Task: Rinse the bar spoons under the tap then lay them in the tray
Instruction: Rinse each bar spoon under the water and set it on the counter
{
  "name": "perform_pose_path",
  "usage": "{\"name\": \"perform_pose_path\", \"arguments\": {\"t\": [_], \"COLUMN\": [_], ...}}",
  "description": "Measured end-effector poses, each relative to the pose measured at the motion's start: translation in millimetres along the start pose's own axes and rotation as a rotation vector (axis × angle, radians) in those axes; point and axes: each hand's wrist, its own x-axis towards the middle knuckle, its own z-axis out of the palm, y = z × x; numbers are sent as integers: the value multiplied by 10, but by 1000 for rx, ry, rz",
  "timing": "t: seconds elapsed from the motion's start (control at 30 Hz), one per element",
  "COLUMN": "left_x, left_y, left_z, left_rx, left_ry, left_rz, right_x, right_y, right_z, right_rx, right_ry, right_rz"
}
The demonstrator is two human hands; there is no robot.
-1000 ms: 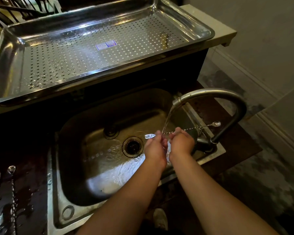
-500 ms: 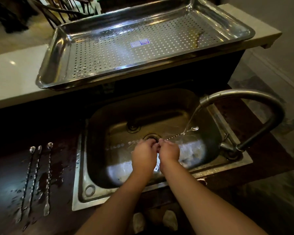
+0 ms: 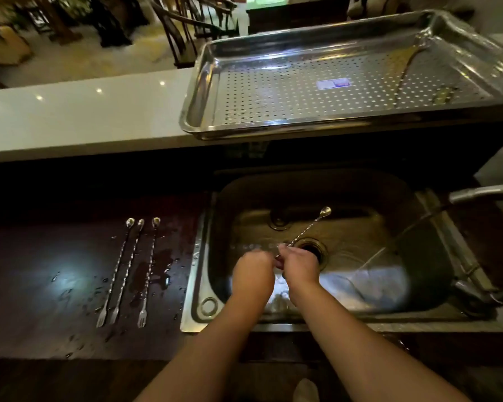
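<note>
Over the steel sink (image 3: 413, 288), my right hand (image 3: 299, 264) grips a long twisted bar spoon (image 3: 311, 226) by its lower end; the bowl end points up and to the right. My left hand (image 3: 253, 271) is curled beside it, touching the spoon's lower end. The tap (image 3: 482, 192) at the right runs a thin stream (image 3: 395, 242) that falls to the right of the spoon. Three more bar spoons (image 3: 128, 271) lie side by side on the wet dark counter, left of the sink. The perforated steel tray (image 3: 325, 123) stands on the white ledge behind.
The sink drain (image 3: 312, 248) lies just behind my right hand. The white ledge (image 3: 84, 117) stretches left of the tray. Water drops dot the dark counter (image 3: 41, 285). Chairs (image 3: 192, 27) stand beyond the ledge.
The spoon has come out of the water stream and leftward in the sink, its bowl end now raised. My view has swung left, and the three spoons on the counter show fully.
</note>
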Motion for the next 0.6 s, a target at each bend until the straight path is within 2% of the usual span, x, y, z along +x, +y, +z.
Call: {"name": "perform_pose_path", "arguments": {"t": [0.33, 0.6], "left_x": [-249, -437], "left_y": [-1252, -1974], "left_z": [-203, -238], "left_rx": [-178, -301], "left_ry": [74, 30], "left_rz": [-153, -274], "right_x": [-336, -526], "right_y": [172, 512], "right_z": [1330, 2122], "right_rx": [-187, -589], "right_ry": [45, 47], "right_rz": [-171, -310]}}
